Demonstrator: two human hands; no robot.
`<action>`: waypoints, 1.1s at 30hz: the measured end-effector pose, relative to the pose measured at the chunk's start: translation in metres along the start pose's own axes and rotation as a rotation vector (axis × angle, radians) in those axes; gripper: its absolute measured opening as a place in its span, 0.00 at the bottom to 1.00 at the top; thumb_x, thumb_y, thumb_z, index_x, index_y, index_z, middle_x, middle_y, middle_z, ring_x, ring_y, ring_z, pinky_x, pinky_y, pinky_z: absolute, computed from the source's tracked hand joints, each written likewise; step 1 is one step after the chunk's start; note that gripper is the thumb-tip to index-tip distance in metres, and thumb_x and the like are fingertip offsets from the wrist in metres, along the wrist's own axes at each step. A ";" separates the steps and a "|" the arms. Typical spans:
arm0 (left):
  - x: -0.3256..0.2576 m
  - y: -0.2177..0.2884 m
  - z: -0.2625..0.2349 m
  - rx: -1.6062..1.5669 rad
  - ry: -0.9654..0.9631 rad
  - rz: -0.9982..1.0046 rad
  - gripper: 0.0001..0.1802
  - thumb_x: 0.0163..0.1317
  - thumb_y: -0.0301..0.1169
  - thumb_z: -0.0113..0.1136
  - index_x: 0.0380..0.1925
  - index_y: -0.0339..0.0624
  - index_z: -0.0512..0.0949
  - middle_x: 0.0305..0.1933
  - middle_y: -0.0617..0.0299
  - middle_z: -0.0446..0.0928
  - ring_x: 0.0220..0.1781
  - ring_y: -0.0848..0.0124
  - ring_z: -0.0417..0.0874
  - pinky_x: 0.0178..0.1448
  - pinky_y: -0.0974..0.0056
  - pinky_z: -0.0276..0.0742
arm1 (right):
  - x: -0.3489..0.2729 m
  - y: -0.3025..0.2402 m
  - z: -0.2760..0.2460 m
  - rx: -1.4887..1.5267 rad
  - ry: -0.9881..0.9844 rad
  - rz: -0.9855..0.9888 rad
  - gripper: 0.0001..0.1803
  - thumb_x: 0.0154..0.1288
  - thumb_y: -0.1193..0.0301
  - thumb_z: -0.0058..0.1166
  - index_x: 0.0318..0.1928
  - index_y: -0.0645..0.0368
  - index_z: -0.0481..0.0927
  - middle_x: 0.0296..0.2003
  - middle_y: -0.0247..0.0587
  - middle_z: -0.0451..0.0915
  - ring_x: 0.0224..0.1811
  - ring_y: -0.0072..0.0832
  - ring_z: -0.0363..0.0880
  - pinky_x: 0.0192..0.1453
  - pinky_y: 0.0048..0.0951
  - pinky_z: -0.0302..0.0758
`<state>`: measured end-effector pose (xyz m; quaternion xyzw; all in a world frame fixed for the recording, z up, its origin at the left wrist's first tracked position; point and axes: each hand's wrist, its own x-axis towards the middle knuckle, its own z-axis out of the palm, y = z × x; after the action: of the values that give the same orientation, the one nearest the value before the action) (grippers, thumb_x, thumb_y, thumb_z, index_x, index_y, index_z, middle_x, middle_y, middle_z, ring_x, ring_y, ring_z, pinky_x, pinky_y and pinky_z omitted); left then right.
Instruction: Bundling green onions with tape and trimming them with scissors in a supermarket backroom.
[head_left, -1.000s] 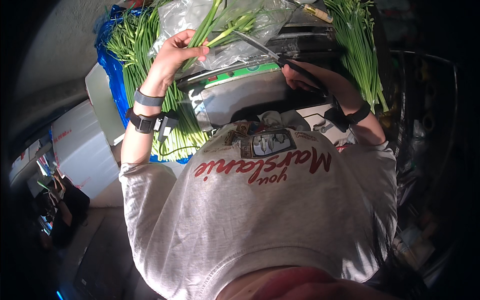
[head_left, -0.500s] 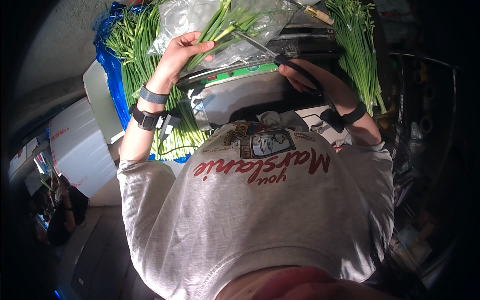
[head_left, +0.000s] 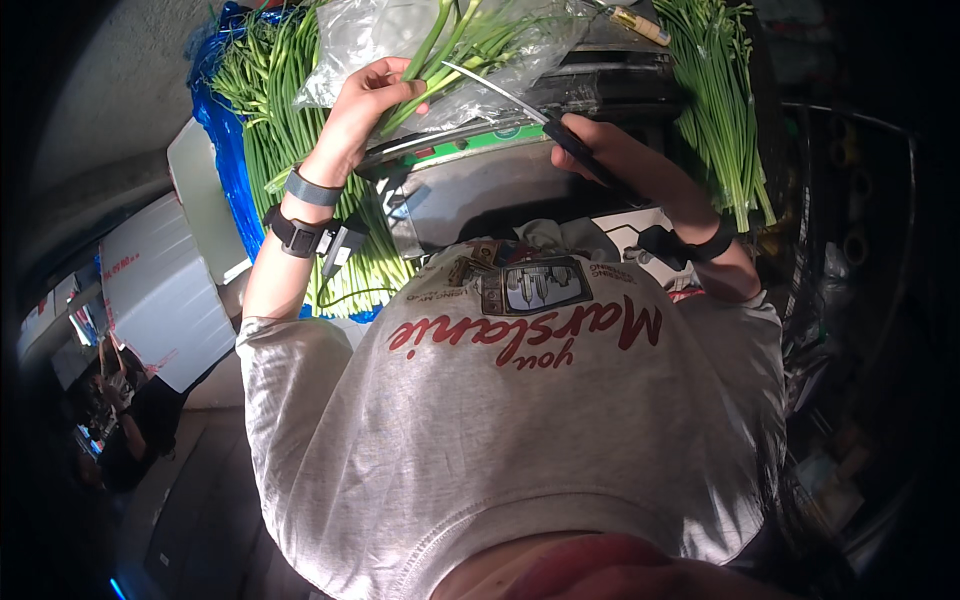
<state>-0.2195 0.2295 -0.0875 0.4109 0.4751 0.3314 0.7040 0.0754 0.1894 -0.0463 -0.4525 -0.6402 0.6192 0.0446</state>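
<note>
My left hand (head_left: pixel 362 108) is closed round a small bunch of green flowering chive stalks (head_left: pixel 432 82), which slant up and away past my fingertips. My right hand (head_left: pixel 612 152) grips a pair of scissors (head_left: pixel 572 142) by the black handles. Their thin metal blades point up and left, with the tips close beside the held stalks; whether they touch cannot be made out. The blades look nearly together. Part of the handle is hidden by my right fingers. Under the stalks spreads a clear plastic bag (head_left: pixel 350 45).
A large pile of the stalks (head_left: pixel 270 110) lies on blue plastic (head_left: pixel 228 190) at the left. Another bundle (head_left: pixel 715 110) lies far right. Between them sits a metal machine (head_left: pixel 470 195) with a green strip. A wooden-handled tool (head_left: pixel 640 25) is at the back. Another person (head_left: pixel 120 410) shows far left.
The scissors have swung slightly left, their blades now nearer together and the tips closer to my left hand. The bunch has tilted more upright, and my left hand barely moved.
</note>
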 end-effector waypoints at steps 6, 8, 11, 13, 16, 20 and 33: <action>0.000 -0.010 0.002 -0.038 -0.013 0.046 0.13 0.54 0.21 0.57 0.41 0.32 0.72 0.31 0.61 0.78 0.32 0.76 0.79 0.41 0.74 0.73 | -0.002 0.004 0.004 -0.110 -0.017 0.027 0.18 0.66 0.59 0.45 0.42 0.63 0.75 0.34 0.35 0.79 0.38 0.21 0.77 0.44 0.23 0.70; 0.002 -0.015 0.000 -0.054 -0.001 0.055 0.13 0.54 0.21 0.57 0.41 0.32 0.72 0.32 0.61 0.78 0.32 0.75 0.79 0.41 0.74 0.73 | 0.000 0.004 0.004 -0.096 -0.009 0.034 0.19 0.66 0.59 0.45 0.41 0.63 0.75 0.33 0.35 0.79 0.37 0.21 0.77 0.44 0.23 0.70; 0.007 -0.022 -0.007 -0.054 -0.030 0.056 0.17 0.55 0.21 0.56 0.46 0.32 0.69 0.36 0.61 0.77 0.35 0.73 0.79 0.48 0.71 0.73 | 0.008 0.002 0.000 0.039 -0.043 0.153 0.18 0.65 0.59 0.46 0.41 0.63 0.76 0.33 0.35 0.79 0.37 0.20 0.77 0.45 0.22 0.70; 0.010 -0.025 -0.010 -0.019 -0.011 0.101 0.19 0.54 0.20 0.56 0.47 0.34 0.69 0.35 0.64 0.75 0.38 0.74 0.79 0.49 0.73 0.72 | 0.015 0.013 0.001 -0.091 -0.041 0.063 0.18 0.65 0.60 0.47 0.40 0.64 0.76 0.33 0.35 0.79 0.38 0.20 0.76 0.46 0.22 0.70; 0.014 -0.032 -0.013 0.017 0.041 0.108 0.19 0.53 0.20 0.56 0.47 0.36 0.69 0.35 0.66 0.72 0.41 0.74 0.78 0.50 0.73 0.72 | 0.019 0.020 0.009 0.152 0.005 0.010 0.17 0.67 0.57 0.44 0.36 0.59 0.76 0.28 0.27 0.74 0.29 0.14 0.68 0.34 0.17 0.64; 0.019 -0.039 -0.014 0.060 0.032 0.058 0.19 0.53 0.20 0.56 0.47 0.37 0.69 0.36 0.66 0.71 0.43 0.75 0.78 0.50 0.74 0.71 | 0.023 0.019 0.009 0.250 -0.023 0.099 0.22 0.68 0.53 0.39 0.37 0.59 0.78 0.25 0.24 0.72 0.25 0.13 0.66 0.29 0.15 0.61; 0.031 -0.060 -0.010 0.043 0.096 0.009 0.18 0.54 0.21 0.57 0.44 0.35 0.65 0.40 0.53 0.75 0.45 0.68 0.79 0.54 0.71 0.70 | 0.022 0.028 0.020 0.209 -0.070 0.184 0.26 0.65 0.45 0.41 0.22 0.54 0.67 0.14 0.26 0.60 0.18 0.15 0.58 0.24 0.18 0.54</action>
<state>-0.2138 0.2320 -0.1557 0.4117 0.5133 0.3436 0.6700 0.0651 0.1837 -0.0852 -0.4803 -0.5291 0.6995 0.0118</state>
